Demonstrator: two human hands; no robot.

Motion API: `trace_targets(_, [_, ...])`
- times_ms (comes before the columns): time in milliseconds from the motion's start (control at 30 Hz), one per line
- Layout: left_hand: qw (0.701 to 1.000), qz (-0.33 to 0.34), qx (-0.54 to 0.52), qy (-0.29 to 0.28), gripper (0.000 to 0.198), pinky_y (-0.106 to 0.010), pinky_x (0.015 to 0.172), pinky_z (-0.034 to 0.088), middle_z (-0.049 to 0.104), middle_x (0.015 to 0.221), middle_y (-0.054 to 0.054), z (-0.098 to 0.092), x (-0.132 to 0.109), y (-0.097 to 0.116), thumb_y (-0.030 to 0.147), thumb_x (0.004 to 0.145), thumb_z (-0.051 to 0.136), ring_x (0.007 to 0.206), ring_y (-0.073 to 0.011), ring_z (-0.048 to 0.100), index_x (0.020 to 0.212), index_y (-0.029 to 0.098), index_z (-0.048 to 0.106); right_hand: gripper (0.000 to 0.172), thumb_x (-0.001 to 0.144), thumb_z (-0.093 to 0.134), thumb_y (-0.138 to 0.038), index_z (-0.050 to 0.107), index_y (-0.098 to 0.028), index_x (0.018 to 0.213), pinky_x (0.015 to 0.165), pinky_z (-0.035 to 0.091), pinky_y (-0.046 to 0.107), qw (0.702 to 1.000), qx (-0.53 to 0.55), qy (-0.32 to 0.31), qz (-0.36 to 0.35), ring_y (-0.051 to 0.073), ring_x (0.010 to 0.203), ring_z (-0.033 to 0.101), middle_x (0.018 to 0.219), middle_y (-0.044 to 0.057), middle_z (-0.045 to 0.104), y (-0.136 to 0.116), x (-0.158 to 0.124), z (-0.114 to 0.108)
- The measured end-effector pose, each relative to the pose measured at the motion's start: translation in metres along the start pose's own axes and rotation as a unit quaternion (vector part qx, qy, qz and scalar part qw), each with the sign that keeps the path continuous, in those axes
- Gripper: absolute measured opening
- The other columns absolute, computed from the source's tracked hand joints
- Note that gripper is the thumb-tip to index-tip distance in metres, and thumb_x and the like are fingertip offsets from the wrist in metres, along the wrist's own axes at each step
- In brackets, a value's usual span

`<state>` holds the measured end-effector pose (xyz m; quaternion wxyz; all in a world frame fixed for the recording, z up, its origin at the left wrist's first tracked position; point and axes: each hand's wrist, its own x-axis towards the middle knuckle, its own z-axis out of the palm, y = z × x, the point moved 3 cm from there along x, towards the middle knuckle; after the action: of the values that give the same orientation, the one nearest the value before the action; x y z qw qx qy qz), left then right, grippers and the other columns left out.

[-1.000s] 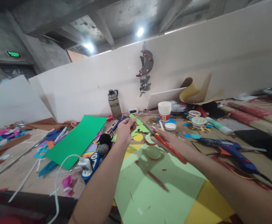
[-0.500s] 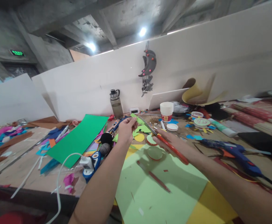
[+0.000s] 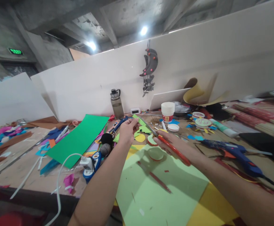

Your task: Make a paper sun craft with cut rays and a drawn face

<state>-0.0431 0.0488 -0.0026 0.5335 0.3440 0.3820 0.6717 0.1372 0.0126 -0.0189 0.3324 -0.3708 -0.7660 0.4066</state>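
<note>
My left hand [image 3: 129, 129] pinches a small piece of light green paper [image 3: 139, 120] over the middle of the table. In my right hand [image 3: 168, 141] is a pair of scissors with red-orange handles [image 3: 174, 151], its blades pointing up and left toward the green piece. Whether the blades touch the paper, I cannot tell. Just beyond lie more green scraps [image 3: 145, 129] and a yellow paper circle [image 3: 140, 138]. Below my hands, a pale green sheet [image 3: 148, 201] bears a red pen [image 3: 160, 182] and a round lid with a green top [image 3: 155, 154].
A blue glue gun [image 3: 235, 156] lies at right. Paper cups [image 3: 167, 111] and a water bottle [image 3: 116, 103] stand at the back. A dark green sheet [image 3: 80, 139] and a blue power strip [image 3: 92, 168] with a white cable [image 3: 58, 188] are at left.
Almost nothing differs. Both hands keep nearly the same place, with the green piece and the scissors still held; the view has shifted very slightly.
</note>
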Motion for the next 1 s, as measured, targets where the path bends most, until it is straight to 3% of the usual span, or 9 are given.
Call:
trace_targets(267, [1.000, -0.008, 0.004, 0.004, 0.022, -0.019, 0.050, 0.036, 0.054, 0.052, 0.002, 0.0009, -0.0004, -0.0012, 0.019, 0.059, 0.077, 0.048, -0.0060, 0.052, 0.063, 0.011, 0.058, 0.037, 0.080, 0.054, -0.057, 0.056, -0.021, 0.090, 0.045, 0.035, 0.021, 0.999, 0.011, -0.012, 0.042, 0.010, 0.047, 0.044, 0.054, -0.005, 0.048, -0.0010, -0.0019, 0.0020])
trace_targets(1000, [0.999, -0.036, -0.010, 0.000, 0.022, -0.017, 0.051, 0.039, 0.055, 0.052, 0.003, 0.0007, -0.0009, 0.0015, 0.018, 0.058, 0.080, 0.048, -0.0048, 0.052, 0.064, 0.011, 0.060, 0.040, 0.076, 0.054, -0.061, 0.049, -0.021, 0.072, 0.033, 0.023, 0.019, 0.993, 0.037, 0.007, 0.108, 0.006, 0.034, 0.034, 0.045, -0.008, 0.040, -0.0089, -0.0051, 0.0063])
